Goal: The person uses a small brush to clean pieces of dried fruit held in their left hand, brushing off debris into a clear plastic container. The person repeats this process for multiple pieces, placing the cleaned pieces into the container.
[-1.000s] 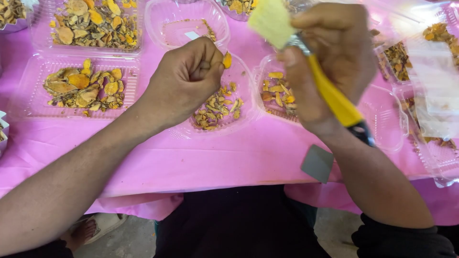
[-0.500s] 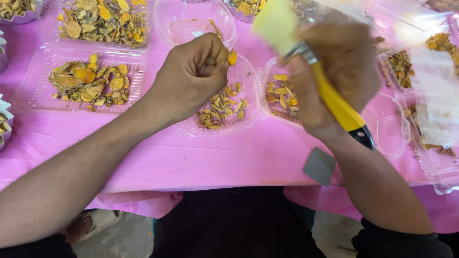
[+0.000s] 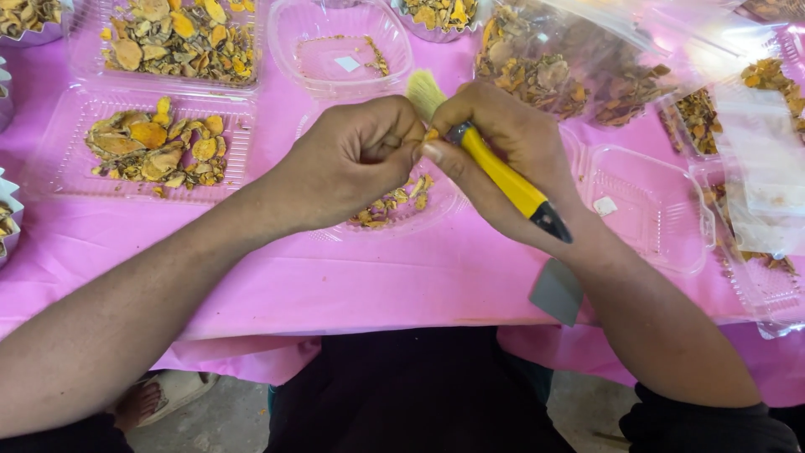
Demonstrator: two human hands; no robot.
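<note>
My right hand (image 3: 511, 159) grips a brush with a yellow handle (image 3: 503, 174) and pale bristles (image 3: 426, 92); the bristles point up and away from me. My left hand (image 3: 352, 164) is closed into a loose fist right beside it, fingertips pinched against the brush's metal collar, where a small orange piece (image 3: 431, 134) shows between the two hands. Both hands hover over a round clear plastic bowl (image 3: 394, 220) holding several dried yellow-orange slices.
Clear plastic trays of dried orange slices (image 3: 155, 147) (image 3: 172, 38) lie on the pink tablecloth (image 3: 352, 277) at left. An almost bare bowl (image 3: 348, 46) sits behind, a bare tray (image 3: 650, 205) at right, and a clear bag of dried pieces (image 3: 579, 67) at back right.
The view has shifted, so the hands sit lower in frame. My right hand has lowered the brush and come left until it meets my left hand over the bowl.
</note>
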